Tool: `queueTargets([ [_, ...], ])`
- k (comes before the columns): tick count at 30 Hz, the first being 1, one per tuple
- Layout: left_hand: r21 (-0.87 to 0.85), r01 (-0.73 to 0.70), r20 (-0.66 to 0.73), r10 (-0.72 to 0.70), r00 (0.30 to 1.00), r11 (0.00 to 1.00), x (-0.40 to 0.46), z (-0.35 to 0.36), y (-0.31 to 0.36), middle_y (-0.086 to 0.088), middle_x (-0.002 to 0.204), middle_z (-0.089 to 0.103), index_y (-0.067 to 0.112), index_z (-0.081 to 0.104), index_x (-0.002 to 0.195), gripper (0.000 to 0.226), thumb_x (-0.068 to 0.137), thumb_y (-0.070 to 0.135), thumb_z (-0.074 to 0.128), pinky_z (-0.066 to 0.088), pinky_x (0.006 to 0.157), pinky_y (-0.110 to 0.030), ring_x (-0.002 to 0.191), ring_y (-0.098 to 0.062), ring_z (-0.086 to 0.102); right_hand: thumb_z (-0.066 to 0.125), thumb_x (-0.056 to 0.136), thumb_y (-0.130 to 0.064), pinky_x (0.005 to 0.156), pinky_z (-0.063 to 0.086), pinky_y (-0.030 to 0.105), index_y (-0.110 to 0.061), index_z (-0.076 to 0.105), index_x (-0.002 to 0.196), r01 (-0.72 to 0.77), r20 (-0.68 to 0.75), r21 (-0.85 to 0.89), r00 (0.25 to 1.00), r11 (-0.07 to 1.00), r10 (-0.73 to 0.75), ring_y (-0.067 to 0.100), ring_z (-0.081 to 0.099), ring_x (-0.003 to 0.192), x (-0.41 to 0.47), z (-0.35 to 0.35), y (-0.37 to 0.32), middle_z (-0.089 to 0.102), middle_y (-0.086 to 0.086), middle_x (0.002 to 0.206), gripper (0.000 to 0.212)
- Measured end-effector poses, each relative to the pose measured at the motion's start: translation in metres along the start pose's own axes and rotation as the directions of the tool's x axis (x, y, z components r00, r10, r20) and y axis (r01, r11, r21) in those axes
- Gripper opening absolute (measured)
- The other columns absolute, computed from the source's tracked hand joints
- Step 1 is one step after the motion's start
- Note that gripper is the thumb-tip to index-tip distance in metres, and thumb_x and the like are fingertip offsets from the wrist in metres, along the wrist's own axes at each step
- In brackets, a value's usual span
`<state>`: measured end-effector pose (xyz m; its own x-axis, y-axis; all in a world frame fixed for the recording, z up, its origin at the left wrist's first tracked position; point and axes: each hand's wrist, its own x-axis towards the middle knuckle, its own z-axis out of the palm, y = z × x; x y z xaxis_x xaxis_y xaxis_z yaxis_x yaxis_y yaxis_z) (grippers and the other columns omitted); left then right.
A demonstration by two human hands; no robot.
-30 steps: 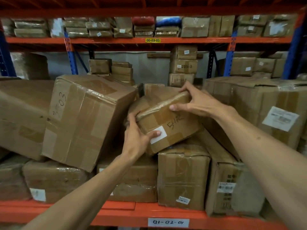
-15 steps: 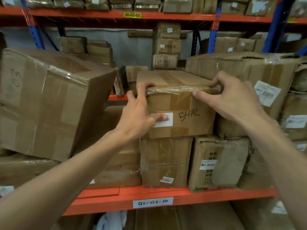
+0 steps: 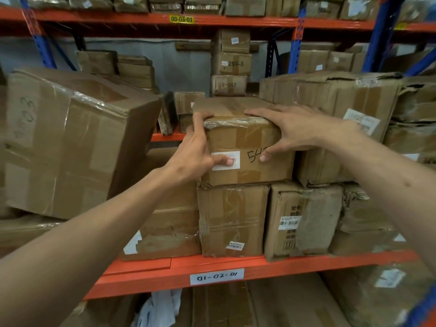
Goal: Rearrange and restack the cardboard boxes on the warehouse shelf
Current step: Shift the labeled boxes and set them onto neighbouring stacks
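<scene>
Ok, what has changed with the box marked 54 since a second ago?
The box went from tilted between both hands to sitting level on the lower box. The left hand and right hand still grip its top corners. The big tilted box stayed put.

Box (image 3: 245, 147): matt brown cardboard, glossy crinkled tape. Shelf beam (image 3: 236, 267): smooth orange painted metal.
</scene>
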<state>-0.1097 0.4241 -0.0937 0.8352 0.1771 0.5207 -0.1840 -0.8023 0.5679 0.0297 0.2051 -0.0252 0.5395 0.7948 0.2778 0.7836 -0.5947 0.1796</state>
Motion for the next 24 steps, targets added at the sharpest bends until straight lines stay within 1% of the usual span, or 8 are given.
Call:
queueTargets([
  [5, 0.002, 0.045, 0.006, -0.045, 0.999, 0.999, -0.009, 0.0, 0.002, -0.013, 0.151, 0.035, 0.031, 0.016, 0.146, 0.111, 0.068, 0.043, 0.093, 0.038, 0.116, -0.051, 0.139, -0.03, 0.041, 0.068, 0.054, -0.091, 0.108, 0.033, 0.056, -0.067, 0.001, 0.146, -0.013, -0.009, 0.016, 1.0, 1.0, 0.013, 0.036, 0.039, 0.137, -0.003, 0.004, -0.005, 0.038, 0.005, 0.157, 0.117],
  [9, 0.022, 0.119, -0.006, -0.119, 0.993, 0.993, -0.019, 0.003, 0.016, -0.018, 0.154, 0.031, 0.031, 0.01, 0.152, 0.112, 0.074, 0.036, 0.09, 0.039, 0.115, -0.053, 0.138, -0.036, 0.043, 0.073, 0.059, -0.085, 0.108, 0.032, 0.057, -0.066, 0.0, 0.147, -0.044, 0.035, 0.025, 0.998, 0.999, 0.043, 0.036, 0.034, 0.14, -0.004, 0.002, -0.008, 0.031, 0.004, 0.16, 0.116],
  [13, 0.07, 0.184, -0.002, -0.185, 0.983, 0.98, -0.029, 0.0, 0.03, -0.024, 0.152, 0.037, 0.035, 0.002, 0.156, 0.11, 0.083, 0.03, 0.084, 0.039, 0.115, -0.052, 0.135, -0.04, 0.048, 0.066, 0.065, -0.086, 0.111, 0.03, 0.057, -0.067, -0.002, 0.147, -0.061, 0.07, 0.038, 0.996, 0.997, 0.059, 0.033, 0.025, 0.146, -0.006, 0.001, -0.006, 0.023, 0.0, 0.164, 0.109],
  [15, 0.116, 0.187, 0.032, -0.192, 0.981, 0.975, -0.035, -0.006, 0.031, -0.023, 0.154, 0.039, 0.039, -0.008, 0.158, 0.112, 0.088, 0.029, 0.08, 0.036, 0.117, -0.051, 0.137, -0.039, 0.048, 0.061, 0.064, -0.09, 0.111, 0.029, 0.057, -0.066, -0.003, 0.148, -0.074, 0.075, 0.024, 0.995, 0.997, 0.072, 0.031, 0.022, 0.148, -0.007, 0.003, -0.003, 0.018, -0.002, 0.166, 0.108],
  [17, 0.164, 0.184, 0.05, -0.194, 0.98, 0.969, -0.052, -0.014, 0.027, -0.021, 0.158, 0.037, 0.043, -0.023, 0.155, 0.119, 0.09, 0.033, 0.077, 0.033, 0.119, -0.052, 0.14, -0.036, 0.047, 0.059, 0.064, -0.091, 0.112, 0.03, 0.057, -0.063, -0.006, 0.149, -0.097, 0.092, 0.002, 0.991, 0.995, 0.097, 0.031, 0.02, 0.148, -0.004, 0.004, -0.004, 0.015, -0.002, 0.167, 0.111],
  [20, 0.17, 0.239, -0.039, -0.236, 0.971, 0.956, -0.091, -0.029, 0.01, -0.018, 0.161, 0.035, 0.05, -0.031, 0.148, 0.119, 0.092, 0.039, 0.073, 0.031, 0.12, -0.053, 0.144, -0.033, 0.043, 0.061, 0.059, -0.093, 0.114, 0.03, 0.056, -0.062, -0.017, 0.146, -0.142, 0.187, -0.019, 0.972, 0.99, 0.143, 0.036, 0.023, 0.147, -0.002, -0.004, -0.014, 0.013, 0.004, 0.167, 0.12],
  [22, 0.181, 0.316, -0.159, -0.289, 0.944, 0.931, -0.116, -0.048, -0.007, -0.019, 0.155, 0.045, 0.045, -0.027, 0.152, 0.114, 0.093, 0.039, 0.07, 0.036, 0.116, -0.054, 0.138, -0.035, 0.049, 0.06, 0.046, -0.099, 0.114, 0.03, 0.056, -0.069, -0.026, 0.134, -0.139, 0.268, 0.039, 0.956, 0.989, 0.124, 0.038, 0.029, 0.145, 0.001, -0.016, -0.03, 0.015, 0.009, 0.167, 0.126],
  [24, 0.167, 0.427, -0.336, -0.355, 0.872, 0.889, -0.132, -0.075, -0.024, -0.021, 0.143, 0.056, 0.034, -0.02, 0.158, 0.108, 0.095, 0.039, 0.068, 0.044, 0.11, -0.053, 0.126, -0.036, 0.059, 0.055, 0.031, -0.103, 0.114, 0.03, 0.056, -0.072, -0.031, 0.127, -0.112, 0.265, 0.099, 0.961, 0.989, 0.082, 0.039, 0.031, 0.144, 0.008, -0.028, -0.057, 0.017, 0.013, 0.166, 0.132],
])
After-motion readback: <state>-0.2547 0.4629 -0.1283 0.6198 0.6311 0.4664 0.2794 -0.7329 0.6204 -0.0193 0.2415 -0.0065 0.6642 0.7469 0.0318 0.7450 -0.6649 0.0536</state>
